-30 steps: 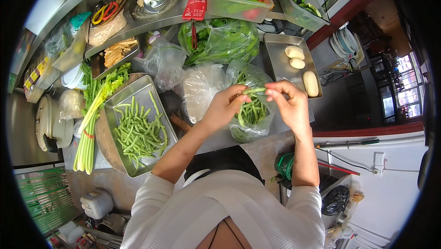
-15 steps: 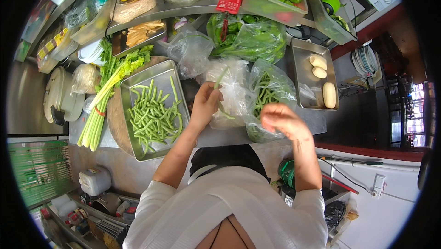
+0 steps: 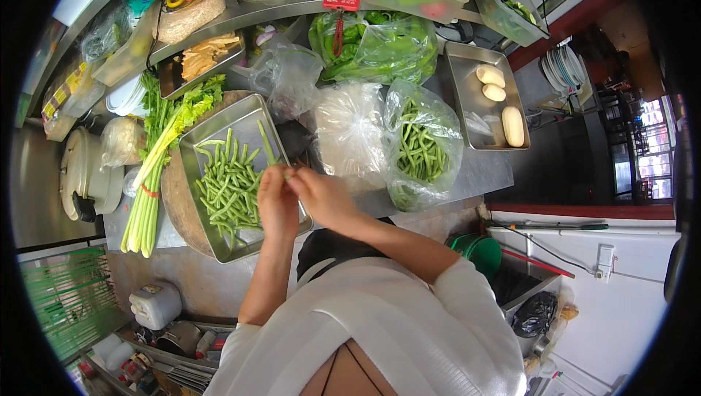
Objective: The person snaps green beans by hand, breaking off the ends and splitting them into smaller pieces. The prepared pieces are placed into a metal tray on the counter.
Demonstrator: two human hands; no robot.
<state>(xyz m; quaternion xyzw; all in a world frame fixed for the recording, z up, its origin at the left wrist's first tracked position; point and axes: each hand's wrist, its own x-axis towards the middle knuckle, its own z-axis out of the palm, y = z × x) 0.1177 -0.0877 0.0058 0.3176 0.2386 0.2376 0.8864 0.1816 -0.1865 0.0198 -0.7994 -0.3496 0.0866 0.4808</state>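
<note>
My left hand (image 3: 277, 202) is closed over the right side of a steel tray (image 3: 217, 248), pinching a green bean (image 3: 271, 156) that the fingers mostly hide. Fingertips of my right hand (image 3: 321, 195) meet it there, pressed together at the same bean. Snapped pieces of green bean (image 3: 232, 195) lie heaped in the tray below. To the right, a clear plastic bag (image 3: 398, 184) stands open with whole green beans (image 3: 422, 151) inside. Between tray and bag sits a tied clear bag of pale contents (image 3: 350, 129).
Celery (image 3: 150, 191) bound with a red band lies left of the tray, by a round wooden board (image 3: 175, 210). Bagged green peppers (image 3: 380, 53) sit at the back. A steel tray (image 3: 485, 143) with peeled pale vegetables (image 3: 513, 126) stands right. A shelf (image 3: 292, 5) crosses behind.
My right hand has moved left from the bag of beans to join my left. My left hand has carried the bean leftward to the tray's edge. The view has shifted slightly.
</note>
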